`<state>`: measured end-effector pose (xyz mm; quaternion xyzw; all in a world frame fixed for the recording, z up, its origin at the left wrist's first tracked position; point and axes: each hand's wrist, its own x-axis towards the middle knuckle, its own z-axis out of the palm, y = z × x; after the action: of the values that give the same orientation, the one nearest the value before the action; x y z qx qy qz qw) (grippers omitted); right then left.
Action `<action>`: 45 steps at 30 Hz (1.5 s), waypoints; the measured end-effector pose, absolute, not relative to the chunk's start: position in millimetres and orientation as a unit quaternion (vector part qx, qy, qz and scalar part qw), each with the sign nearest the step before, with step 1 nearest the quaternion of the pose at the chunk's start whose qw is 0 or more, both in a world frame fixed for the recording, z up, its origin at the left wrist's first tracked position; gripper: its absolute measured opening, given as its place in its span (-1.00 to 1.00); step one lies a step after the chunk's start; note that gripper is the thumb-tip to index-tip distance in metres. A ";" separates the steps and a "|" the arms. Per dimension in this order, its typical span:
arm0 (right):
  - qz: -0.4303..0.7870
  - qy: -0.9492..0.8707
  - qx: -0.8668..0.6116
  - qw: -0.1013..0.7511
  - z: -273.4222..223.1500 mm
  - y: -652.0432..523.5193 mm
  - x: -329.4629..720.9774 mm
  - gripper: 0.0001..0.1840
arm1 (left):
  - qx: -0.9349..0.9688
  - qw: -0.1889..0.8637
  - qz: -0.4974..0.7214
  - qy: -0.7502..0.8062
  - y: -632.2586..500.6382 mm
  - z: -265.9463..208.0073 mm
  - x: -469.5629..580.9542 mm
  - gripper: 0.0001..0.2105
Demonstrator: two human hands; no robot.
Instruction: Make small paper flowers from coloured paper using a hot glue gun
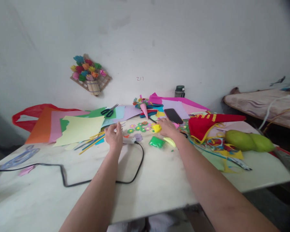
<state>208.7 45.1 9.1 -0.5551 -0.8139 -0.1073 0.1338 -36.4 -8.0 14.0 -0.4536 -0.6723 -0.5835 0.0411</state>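
Note:
My left hand (114,137) is raised over the table with its thumb and fingers apart, and I see nothing held in it. Just right of it lies a white, corded tool (129,140), which looks like a glue gun. My right hand (168,128) reaches forward with bent fingers at a small yellow packet (156,128), which shows between thumb and fingertips. Small paper flowers (138,128) in green, pink and yellow lie between the hands. A shiny green packet (156,142) and a pale yellow strip (169,141) rest nearer to me.
Coloured paper sheets (79,130), scissors (109,111) and a pink paper cone with flowers (144,110) lie toward the wall. A phone (173,116), red cloth (203,127) and green fruit (247,140) are on the right. A black cord (74,184) crosses the table's left side.

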 end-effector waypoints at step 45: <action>0.373 -0.594 -0.408 0.585 42.4 24.4 167.0 -0.87 | -0.468 -0.468 -0.677 -0.321 -12.3 27.2 -32.2 -0.66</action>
<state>167.0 24.4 42.4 -0.4084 -0.5939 0.3727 0.5845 -32.2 -12.3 27.2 -0.4685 -0.3207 -0.6774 -0.4677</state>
